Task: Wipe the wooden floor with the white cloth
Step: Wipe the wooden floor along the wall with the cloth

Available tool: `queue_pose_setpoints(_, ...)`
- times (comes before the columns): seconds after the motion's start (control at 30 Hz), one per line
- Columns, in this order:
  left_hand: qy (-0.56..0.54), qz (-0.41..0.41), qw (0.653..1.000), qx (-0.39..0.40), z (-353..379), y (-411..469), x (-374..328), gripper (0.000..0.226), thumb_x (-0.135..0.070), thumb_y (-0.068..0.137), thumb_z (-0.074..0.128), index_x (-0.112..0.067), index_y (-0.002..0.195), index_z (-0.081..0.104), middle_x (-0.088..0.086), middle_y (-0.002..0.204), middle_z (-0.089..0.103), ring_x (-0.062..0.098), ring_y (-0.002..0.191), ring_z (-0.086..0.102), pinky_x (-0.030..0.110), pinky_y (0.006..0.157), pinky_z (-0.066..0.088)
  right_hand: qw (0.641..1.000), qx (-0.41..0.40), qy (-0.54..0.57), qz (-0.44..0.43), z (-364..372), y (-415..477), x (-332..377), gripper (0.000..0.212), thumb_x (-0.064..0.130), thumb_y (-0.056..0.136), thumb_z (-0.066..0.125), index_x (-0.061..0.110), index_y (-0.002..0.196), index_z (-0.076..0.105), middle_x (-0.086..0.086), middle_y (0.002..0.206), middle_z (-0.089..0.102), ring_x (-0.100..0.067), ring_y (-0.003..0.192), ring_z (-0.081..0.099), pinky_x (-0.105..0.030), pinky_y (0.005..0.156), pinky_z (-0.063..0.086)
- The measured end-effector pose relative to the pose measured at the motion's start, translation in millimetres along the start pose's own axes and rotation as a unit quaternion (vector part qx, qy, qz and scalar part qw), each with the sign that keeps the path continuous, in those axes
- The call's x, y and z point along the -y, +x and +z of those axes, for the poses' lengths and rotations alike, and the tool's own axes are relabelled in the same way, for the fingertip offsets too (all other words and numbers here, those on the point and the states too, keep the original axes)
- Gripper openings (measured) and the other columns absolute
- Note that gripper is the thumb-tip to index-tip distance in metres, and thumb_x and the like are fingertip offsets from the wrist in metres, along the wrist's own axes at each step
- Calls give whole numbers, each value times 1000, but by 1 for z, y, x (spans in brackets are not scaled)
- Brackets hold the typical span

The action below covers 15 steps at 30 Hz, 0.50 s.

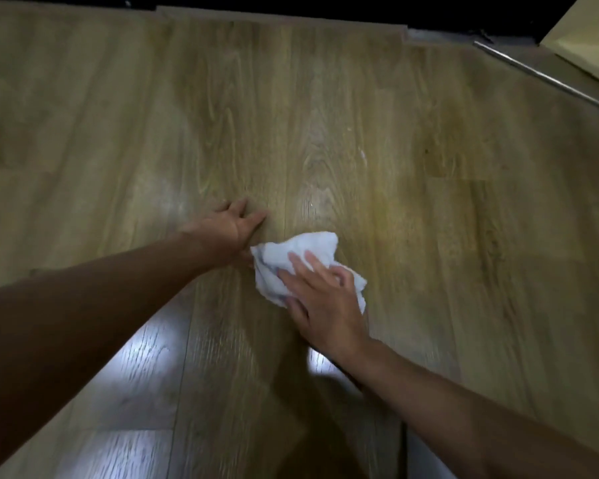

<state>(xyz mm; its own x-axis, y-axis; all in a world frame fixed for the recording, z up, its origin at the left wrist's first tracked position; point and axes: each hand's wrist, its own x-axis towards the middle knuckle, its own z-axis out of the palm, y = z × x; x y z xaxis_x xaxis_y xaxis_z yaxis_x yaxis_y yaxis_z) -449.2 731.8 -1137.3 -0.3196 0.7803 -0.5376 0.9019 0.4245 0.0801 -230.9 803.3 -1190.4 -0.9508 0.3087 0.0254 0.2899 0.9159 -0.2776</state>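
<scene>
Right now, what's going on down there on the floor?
A person is wiping the wooden floor with a crumpled white cloth. The right hand presses down on the cloth, while the left hand rests on the boards just beside it, apparently as a brace. A small white streak shows on the floor farther ahead, not yet reached.

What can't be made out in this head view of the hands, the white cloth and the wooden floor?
- The wooden floor under the white cloth: covered by it and by the right hand pressing it.
- The left hand: its palm faces down on the boards.
- The pale object, top right: cut off by the frame edge.
- The small white mark on the boards: too small and blurred to identify.
</scene>
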Motion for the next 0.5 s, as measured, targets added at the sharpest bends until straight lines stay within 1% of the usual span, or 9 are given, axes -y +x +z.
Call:
queue_pose_setpoints(0.07,-5,-22,1000,-1,4,-5,5,95,-58,80,60,-23,151,9,19,157,7,38,143,18,46,114,26,990,52,8,-130,-11,-11,-24,40,35,94,48,32,134,52,8,149,42,-13,140,36,-39,104,26)
queue_pose_setpoints(0.1,-6,-29,1000,-2,6,-8,7,96,-58,78,62,-23,151,9,19,157,8,37,143,19,46,114,27,986,65,5,-152,-17,-6,-42,40,34,94,51,31,134,53,8,148,43,-12,139,36,-39,104,26)
queue_pose_setpoints(0.13,-5,-32,999,-1,8,-10,10,97,-58,78,63,-22,151,10,19,157,10,36,143,20,45,114,27,990,60,4,-128,-23,5,-59,39,34,95,51,31,134,53,8,147,44,-12,139,36,-39,105,26)
queue_pose_setpoints(0.2,-12,-27,1000,0,13,-18,16,96,-54,78,65,-19,151,12,22,156,12,36,142,21,44,114,27,999,11,18,32,-34,41,-81,39,35,99,43,32,138,47,9,150,40,-12,142,31,-41,106,25)
queue_pose_setpoints(0.27,-12,-22,1000,-2,15,-24,21,96,-51,79,66,-18,151,12,22,155,13,37,141,22,44,114,28,974,-41,17,221,-35,81,-79,42,37,101,34,32,142,40,6,154,34,-14,143,25,-42,105,22)
queue_pose_setpoints(0.3,-11,-23,1000,1,17,-27,21,96,-51,79,65,-18,151,11,22,155,13,37,141,22,44,114,28,960,-44,8,277,-32,91,-68,43,37,101,32,30,143,37,4,155,31,-17,143,24,-44,104,23)
queue_pose_setpoints(0.33,-6,-34,999,-1,16,-34,26,96,-51,80,64,-19,152,9,22,155,12,37,142,22,44,114,28,960,-38,-2,277,-27,99,-48,44,37,101,31,29,144,35,2,155,30,-20,143,24,-45,103,23)
queue_pose_setpoints(0.4,-4,-50,999,7,17,-40,26,95,-51,82,63,-20,152,7,21,156,10,36,142,22,43,114,28,981,-21,-25,190,-10,82,-8,43,36,101,32,28,143,37,1,155,31,-22,142,27,-45,99,27)
queue_pose_setpoints(0.5,-17,-55,998,1,20,-50,25,94,-52,82,63,-18,152,10,19,157,10,35,141,26,40,113,29,999,19,-36,-27,3,24,20,41,41,98,35,34,137,45,7,150,41,-18,139,36,-39,95,31)
